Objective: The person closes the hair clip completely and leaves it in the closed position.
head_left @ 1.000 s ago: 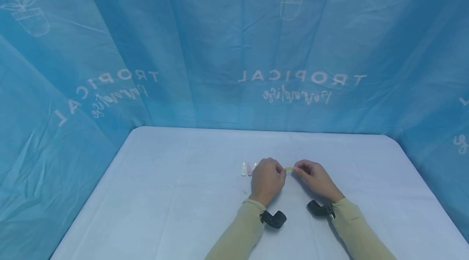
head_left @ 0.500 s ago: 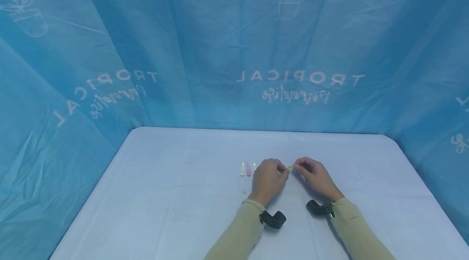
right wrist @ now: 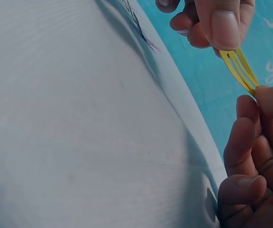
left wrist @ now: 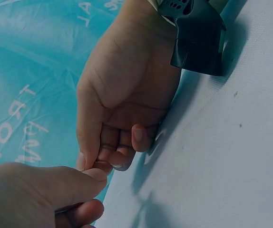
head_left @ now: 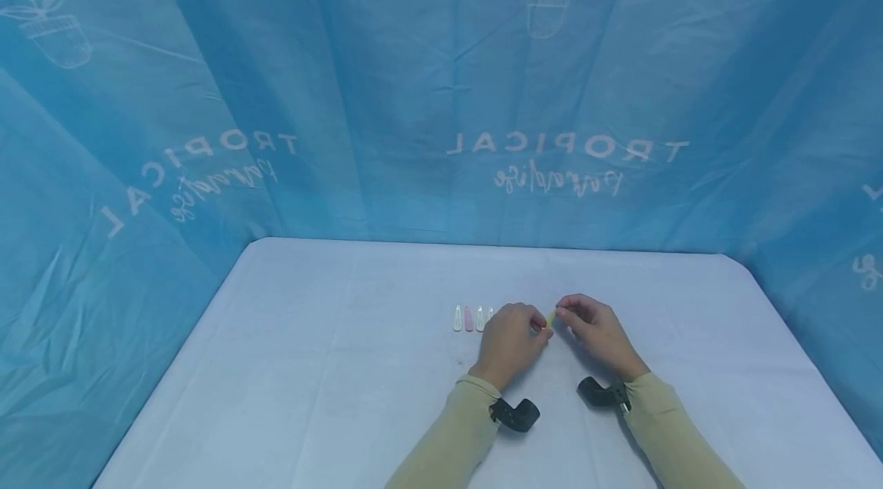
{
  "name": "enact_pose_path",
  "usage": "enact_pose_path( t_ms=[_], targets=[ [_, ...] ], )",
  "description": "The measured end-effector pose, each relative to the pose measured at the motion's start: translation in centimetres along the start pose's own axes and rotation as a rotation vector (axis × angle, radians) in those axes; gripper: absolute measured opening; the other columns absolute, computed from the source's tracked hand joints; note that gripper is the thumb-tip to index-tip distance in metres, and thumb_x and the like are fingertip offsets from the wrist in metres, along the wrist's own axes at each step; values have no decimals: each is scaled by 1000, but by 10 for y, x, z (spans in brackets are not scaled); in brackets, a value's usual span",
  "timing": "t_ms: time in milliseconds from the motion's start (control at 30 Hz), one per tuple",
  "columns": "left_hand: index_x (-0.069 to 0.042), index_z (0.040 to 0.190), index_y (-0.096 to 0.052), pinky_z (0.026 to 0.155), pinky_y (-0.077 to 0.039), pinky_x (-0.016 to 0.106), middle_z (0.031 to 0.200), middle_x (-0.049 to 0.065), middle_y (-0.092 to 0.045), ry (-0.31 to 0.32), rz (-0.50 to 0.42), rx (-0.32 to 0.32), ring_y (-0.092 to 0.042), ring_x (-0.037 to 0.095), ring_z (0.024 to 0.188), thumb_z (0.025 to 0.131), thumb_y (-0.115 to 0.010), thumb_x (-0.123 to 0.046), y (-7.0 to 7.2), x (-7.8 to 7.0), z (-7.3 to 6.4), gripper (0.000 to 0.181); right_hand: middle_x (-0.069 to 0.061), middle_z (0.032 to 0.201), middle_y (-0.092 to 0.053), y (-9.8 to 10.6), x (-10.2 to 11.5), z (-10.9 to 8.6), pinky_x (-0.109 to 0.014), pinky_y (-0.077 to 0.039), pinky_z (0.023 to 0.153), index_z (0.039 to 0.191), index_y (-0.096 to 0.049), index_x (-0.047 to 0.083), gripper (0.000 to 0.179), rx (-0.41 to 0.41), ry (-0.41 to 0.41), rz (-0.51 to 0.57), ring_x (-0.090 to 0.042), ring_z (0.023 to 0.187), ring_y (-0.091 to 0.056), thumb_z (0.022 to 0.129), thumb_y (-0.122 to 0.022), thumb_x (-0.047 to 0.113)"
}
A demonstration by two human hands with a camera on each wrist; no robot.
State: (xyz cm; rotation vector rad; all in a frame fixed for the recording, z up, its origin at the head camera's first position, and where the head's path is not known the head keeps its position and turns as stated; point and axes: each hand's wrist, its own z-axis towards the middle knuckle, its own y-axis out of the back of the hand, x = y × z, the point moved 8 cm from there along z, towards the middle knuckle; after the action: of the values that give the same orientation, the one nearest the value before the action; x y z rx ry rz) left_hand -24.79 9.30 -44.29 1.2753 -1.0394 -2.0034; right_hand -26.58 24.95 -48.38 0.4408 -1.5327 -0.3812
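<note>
Between my two hands is a yellow snap hair clip (right wrist: 238,69), its slotted strips visible in the right wrist view. My left hand (head_left: 512,337) pinches one end under its thumb. The other end is pinched by thumb and forefinger of my right hand (head_left: 599,334). In the left wrist view the fingertips of both hands meet and the clip is hidden. Left of my left hand lies a row of hair clips on the table: a pale one (head_left: 457,318), a pink one (head_left: 469,318), another pale one (head_left: 480,318), and one partly covered by the hand.
A white cloth covers the table (head_left: 331,382). Blue printed curtain (head_left: 386,90) hangs behind it and at both sides. A black wrist camera (head_left: 516,415) is strapped at the left wrist, another (head_left: 600,392) at the right.
The yellow clip has turned from nearly level to a steep slant in the head view. My left hand has shifted slightly right and nearer, uncovering more of the clip row.
</note>
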Motion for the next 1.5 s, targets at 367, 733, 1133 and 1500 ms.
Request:
enact_pose_path(
  t_ms=[367, 733, 1133, 1500],
  targets=[
    [-19, 95, -77, 66, -44, 16, 84, -12, -68, -5, 19, 11, -56, 2, 77, 87, -80, -32, -1, 1, 0, 15, -14, 103, -66, 0, 5, 0, -28, -49, 56, 116, -62, 1, 31, -12, 4, 41, -17, 79, -57, 100, -65, 26],
    [-20, 96, -78, 67, -44, 15, 84, -13, -68, -6, 36, 3, -56, 1, 77, 86, -81, -36, 2, 2, 0, 18, -14, 98, -69, 1, 14, 1, -29, -49, 56, 112, -66, 1, 28, -40, 23, 8, -20, 76, -58, 98, -67, 25],
    [-20, 99, -78, 70, -46, 16, 86, -12, -70, 5, 40, -16, -59, 3, 81, 84, -81, -43, 7, 9, 2, 27, -12, 108, -71, -10, 24, 6, -34, -49, 73, 118, -68, 3, 26, 20, 73, -86, -21, 89, -63, 100, -64, 21],
    [-21, 99, -78, 85, -48, 33, 98, -5, -70, 55, 83, -115, -62, 14, 94, 80, -83, -49, 13, 25, 1, 34, -13, 117, -70, -24, 35, 14, -36, -50, 73, 121, -69, 6, 27, 57, 146, -160, -24, 95, -65, 100, -63, 22]
  ],
)
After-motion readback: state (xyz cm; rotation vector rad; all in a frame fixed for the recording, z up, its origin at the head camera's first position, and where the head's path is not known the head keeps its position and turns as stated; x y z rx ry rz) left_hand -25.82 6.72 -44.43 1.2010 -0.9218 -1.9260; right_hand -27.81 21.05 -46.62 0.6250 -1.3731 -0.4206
